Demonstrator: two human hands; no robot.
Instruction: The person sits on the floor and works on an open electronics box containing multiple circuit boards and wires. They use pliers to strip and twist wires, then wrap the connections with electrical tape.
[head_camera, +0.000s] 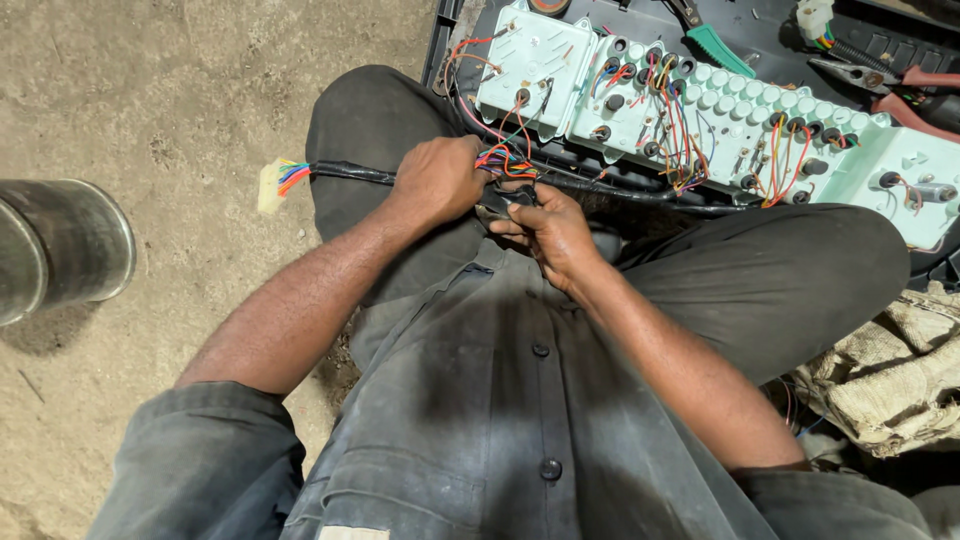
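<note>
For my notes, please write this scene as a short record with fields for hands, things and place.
left hand: left hand grips the black-wrapped wire bundle
right hand: right hand pinches the bundle's loose coloured wires
bundle end: pale plastic connector
in front: pale green plastic panel back with many wires
tools: red-handled pliers
left side: grey metal cylinder on sandy ground

Two hands (440, 180), one wiring harness (350, 173), one pliers (870, 78) (red-handled), one metal cylinder (60, 245)

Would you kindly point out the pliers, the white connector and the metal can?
pliers (862, 74): head view, on the metal pivot.
white connector (269, 186): head view, on its body.
metal can (70, 240): head view, on its side wall.
</note>
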